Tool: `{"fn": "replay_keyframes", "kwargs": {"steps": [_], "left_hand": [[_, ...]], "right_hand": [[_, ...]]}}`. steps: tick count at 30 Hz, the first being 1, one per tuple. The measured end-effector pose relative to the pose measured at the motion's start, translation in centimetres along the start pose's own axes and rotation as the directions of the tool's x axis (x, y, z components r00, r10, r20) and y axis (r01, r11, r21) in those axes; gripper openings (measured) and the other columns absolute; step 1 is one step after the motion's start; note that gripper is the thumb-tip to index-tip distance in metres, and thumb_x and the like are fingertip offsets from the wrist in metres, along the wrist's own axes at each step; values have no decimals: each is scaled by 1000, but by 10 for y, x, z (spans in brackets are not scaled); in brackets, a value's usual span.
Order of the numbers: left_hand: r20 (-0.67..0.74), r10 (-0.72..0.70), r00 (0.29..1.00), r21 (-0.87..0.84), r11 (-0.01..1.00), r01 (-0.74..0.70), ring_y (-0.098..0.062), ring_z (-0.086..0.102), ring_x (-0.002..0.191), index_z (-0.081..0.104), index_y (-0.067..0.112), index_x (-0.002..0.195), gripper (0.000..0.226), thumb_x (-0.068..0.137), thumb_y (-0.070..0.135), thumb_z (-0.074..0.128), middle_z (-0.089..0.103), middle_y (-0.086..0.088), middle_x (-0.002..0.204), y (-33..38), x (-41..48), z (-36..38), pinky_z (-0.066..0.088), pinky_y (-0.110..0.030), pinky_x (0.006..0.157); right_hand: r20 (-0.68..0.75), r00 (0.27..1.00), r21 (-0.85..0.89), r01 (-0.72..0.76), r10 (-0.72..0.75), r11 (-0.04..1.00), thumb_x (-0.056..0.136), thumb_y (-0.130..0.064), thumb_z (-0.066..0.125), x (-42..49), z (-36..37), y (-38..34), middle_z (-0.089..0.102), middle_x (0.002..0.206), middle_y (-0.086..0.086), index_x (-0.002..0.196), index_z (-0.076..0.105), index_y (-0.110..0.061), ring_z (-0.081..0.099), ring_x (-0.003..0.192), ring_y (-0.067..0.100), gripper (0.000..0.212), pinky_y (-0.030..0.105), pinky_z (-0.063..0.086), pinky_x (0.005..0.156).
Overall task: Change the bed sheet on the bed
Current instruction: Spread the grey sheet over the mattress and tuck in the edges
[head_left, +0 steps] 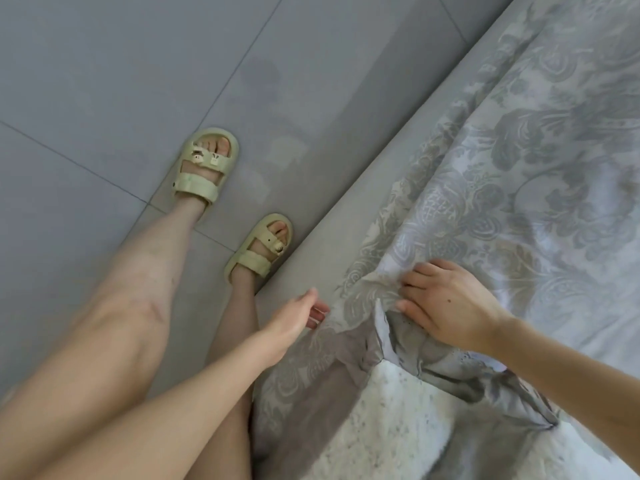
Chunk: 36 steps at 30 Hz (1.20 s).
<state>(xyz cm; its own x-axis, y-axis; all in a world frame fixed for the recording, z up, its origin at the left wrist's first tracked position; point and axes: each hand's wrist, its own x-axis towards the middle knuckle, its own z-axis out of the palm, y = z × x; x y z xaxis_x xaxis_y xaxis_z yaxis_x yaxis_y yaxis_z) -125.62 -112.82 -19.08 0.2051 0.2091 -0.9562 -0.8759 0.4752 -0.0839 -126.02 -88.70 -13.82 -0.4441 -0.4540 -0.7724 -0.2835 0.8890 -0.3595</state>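
A grey and white floral bed sheet covers the bed on the right side of the head view. Its near corner is bunched and pulled back, baring a white speckled mattress. My right hand lies on the bunched corner with fingers curled into the fabric, gripping a fold. My left hand hangs just left of the sheet's edge, over the grey bed side, fingers relaxed and holding nothing.
Grey floor tiles fill the left half of the view. My two legs stand close beside the bed in pale green sandals, the nearer foot almost against the bed side.
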Motion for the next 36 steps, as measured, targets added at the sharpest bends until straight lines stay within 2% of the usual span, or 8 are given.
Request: {"fn": "replay_keyframes", "kwargs": {"steps": [7,12,17,20,23,26,31,36], "left_hand": [[-17,136,991,-172,975,-137,-8,57,83,68,11,103,50,103,39,26,65,0,96,-13,-15,25,42,-15,69],[117,227,967,-199,959,-201,-6,61,103,70,26,97,39,101,39,33,68,5,110,-14,-34,42,42,-21,99],[323,214,922,-222,964,-146,0,47,116,51,30,132,51,97,56,24,51,20,123,-2,-56,61,35,-11,91],[374,212,903,-246,961,-124,-5,40,129,42,31,140,55,97,57,20,43,14,141,9,-54,69,31,-17,97],[412,168,896,-259,964,-62,-11,41,132,43,30,139,56,96,59,22,44,9,144,10,-50,69,33,-24,107],[400,128,908,-264,964,-19,-20,46,130,44,16,140,59,98,54,28,47,-4,143,7,-45,67,44,-17,87],[383,114,917,-203,978,-37,-23,42,132,44,10,140,59,99,49,27,45,-8,144,11,-46,60,33,-33,109],[387,107,916,-200,979,-30,-23,43,132,44,8,139,57,100,46,27,46,-9,143,9,-44,60,35,-30,106]], "right_hand": [[160,983,-67,-75,84,995,63,-57,-47,14,-25,-22,62,82,-10,76,59,-30,56,89,11,110,27,31,90],[229,970,-129,-53,81,990,61,-55,-49,0,-21,-27,63,79,-11,76,64,-25,44,78,11,118,30,29,85],[91,986,-76,-135,141,988,86,-61,-18,-25,-25,-31,39,64,-14,58,53,-28,51,70,11,83,28,43,76],[243,937,106,-283,251,953,70,-74,-25,-26,-38,-27,52,75,-11,69,48,-28,52,78,11,87,27,40,74],[277,867,275,-484,414,830,96,-57,14,7,-62,-14,65,82,-1,91,66,-19,61,77,15,64,30,46,75],[-8,948,168,-313,318,935,98,-38,43,55,-61,2,60,122,-1,127,57,-24,51,117,21,35,34,36,95],[406,910,-174,-17,88,985,92,-46,47,128,-25,14,37,148,-11,140,36,-43,19,143,15,50,48,0,116],[506,858,-316,87,90,945,91,-47,51,121,-18,20,57,126,-8,119,60,-35,43,125,18,32,44,14,114]]}}
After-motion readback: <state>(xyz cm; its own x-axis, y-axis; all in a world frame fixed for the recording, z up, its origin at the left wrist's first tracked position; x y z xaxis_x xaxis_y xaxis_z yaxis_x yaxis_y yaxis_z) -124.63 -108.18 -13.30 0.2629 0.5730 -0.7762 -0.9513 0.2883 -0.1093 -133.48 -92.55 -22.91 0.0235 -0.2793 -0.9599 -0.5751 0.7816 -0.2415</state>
